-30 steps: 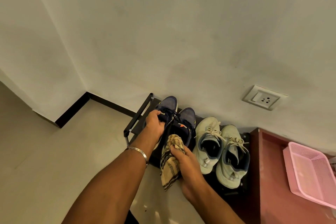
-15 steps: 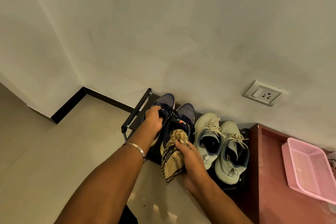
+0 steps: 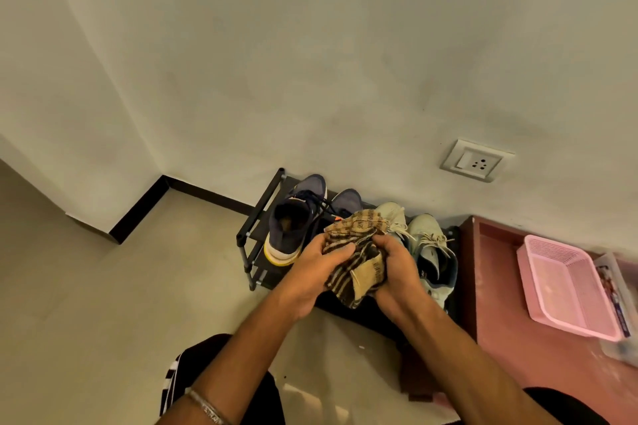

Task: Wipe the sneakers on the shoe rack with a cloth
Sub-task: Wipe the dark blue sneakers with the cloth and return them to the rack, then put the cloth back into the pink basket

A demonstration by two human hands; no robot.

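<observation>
Open floor point(image 3: 121, 304) lies to the left of the shoe rack point(image 3: 257, 217). The wall point(image 3: 345, 79) closes off the space behind the sneakers point(image 3: 293, 217), and a reddish cabinet point(image 3: 500, 338) carrying a pink basket point(image 3: 566, 286) blocks the right side.

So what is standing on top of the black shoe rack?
On the shoe rack stand two navy sneakers and two pale green sneakers. The checked cloth held in both hands covers the middle shoes partly.

Head-worn view, steeply down and forward, close above shoe rack point(image 3: 257, 217) by wall point(image 3: 310, 62).
</observation>
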